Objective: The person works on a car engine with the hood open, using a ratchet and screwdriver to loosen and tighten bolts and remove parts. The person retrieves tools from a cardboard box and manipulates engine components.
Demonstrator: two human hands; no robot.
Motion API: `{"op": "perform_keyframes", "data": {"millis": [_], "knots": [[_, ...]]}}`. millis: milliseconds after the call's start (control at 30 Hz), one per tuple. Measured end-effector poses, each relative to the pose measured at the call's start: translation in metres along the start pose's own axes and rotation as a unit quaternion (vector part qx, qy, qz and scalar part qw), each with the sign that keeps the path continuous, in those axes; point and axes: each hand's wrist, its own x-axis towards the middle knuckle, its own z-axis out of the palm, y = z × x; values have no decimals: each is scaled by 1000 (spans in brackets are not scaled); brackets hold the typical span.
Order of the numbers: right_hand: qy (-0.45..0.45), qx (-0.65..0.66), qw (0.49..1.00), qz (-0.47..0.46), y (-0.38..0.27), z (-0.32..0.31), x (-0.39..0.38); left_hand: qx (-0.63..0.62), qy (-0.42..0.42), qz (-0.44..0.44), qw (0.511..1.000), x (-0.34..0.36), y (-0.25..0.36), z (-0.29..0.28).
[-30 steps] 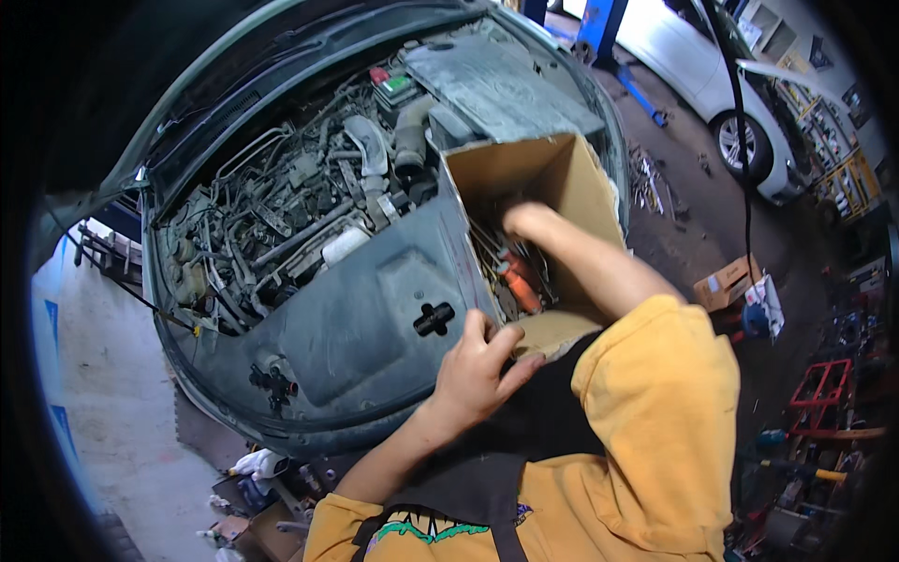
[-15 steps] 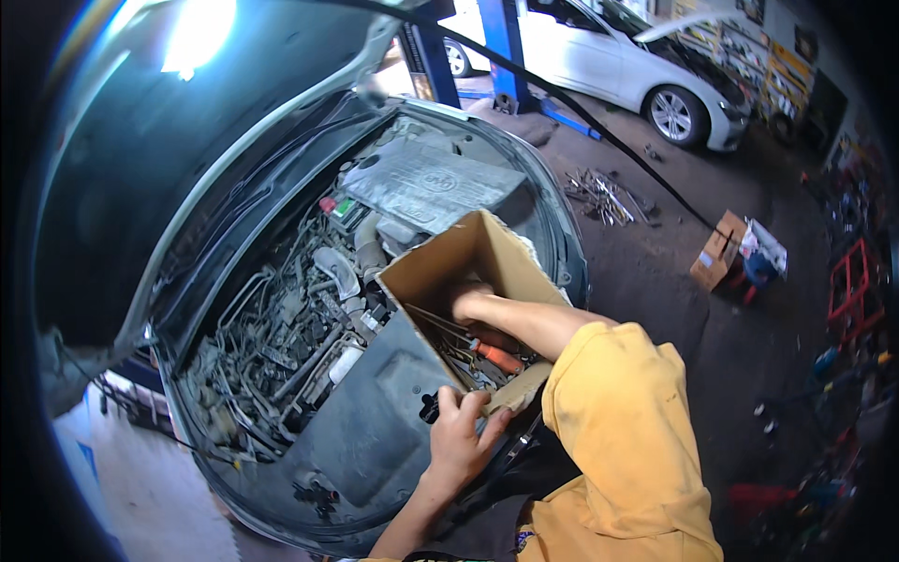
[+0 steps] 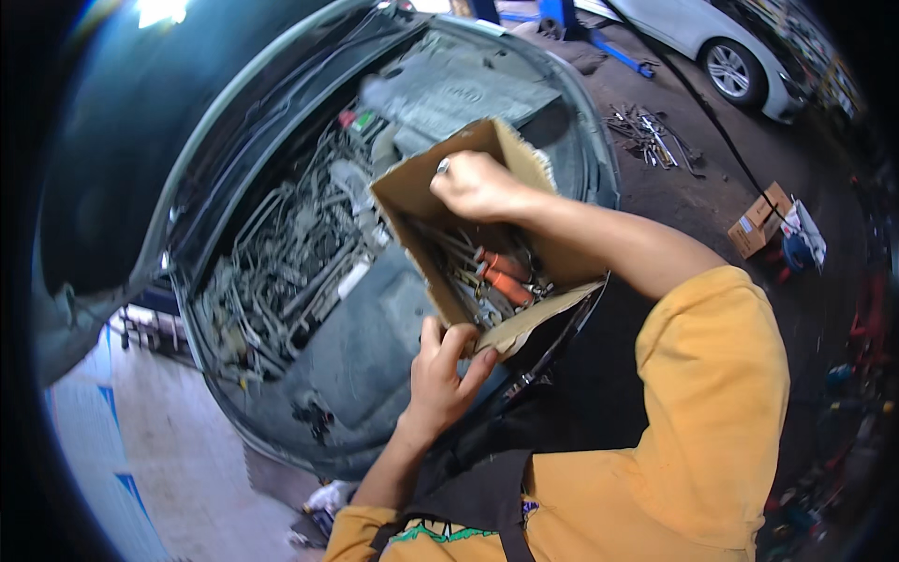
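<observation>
A worn cardboard box (image 3: pixel 426 178) rests tilted on the front of a car's open engine bay. My left hand (image 3: pixel 440 375) is closed on its near lower rim, thumb and fingers pinching the cardboard flap. Raised inside the box's upper part, my right hand (image 3: pixel 478 187) is closed around a small silver metal piece (image 3: pixel 442 167); only its end shows, so I cannot tell its kind. Below that hand, orange-handled screwdrivers (image 3: pixel 506 281) lie with metal shafts and several small loose tools at the bottom.
Under and beside the box are a plastic engine cover (image 3: pixel 459 94) and a dark front panel (image 3: pixel 365 356). A raised hood (image 3: pixel 140 112) stands at left. Loose tools (image 3: pixel 655 136) lie on the floor at right, near another carton (image 3: pixel 760 220) and a silver car (image 3: pixel 730 66).
My right hand has risen from deep in the box and now shows a small silver piece. The left hand keeps its hold on the rim. The view has shifted.
</observation>
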Motion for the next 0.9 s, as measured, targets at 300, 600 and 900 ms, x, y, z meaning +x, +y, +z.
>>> {"op": "perform_keyframes", "data": {"millis": [300, 600, 900], "knots": [[-307, -377, 874, 18, -22, 16, -11, 0, 38, 1, 999, -6, -3, 0], [-443, -550, 707, -31, 66, 100, 11, 12, 29, 9, 999, -5, -7, 2], [-477, -680, 520, 199, 133, 167, 10, 5, 24, 53, 998, 5, 0, 17]]}}
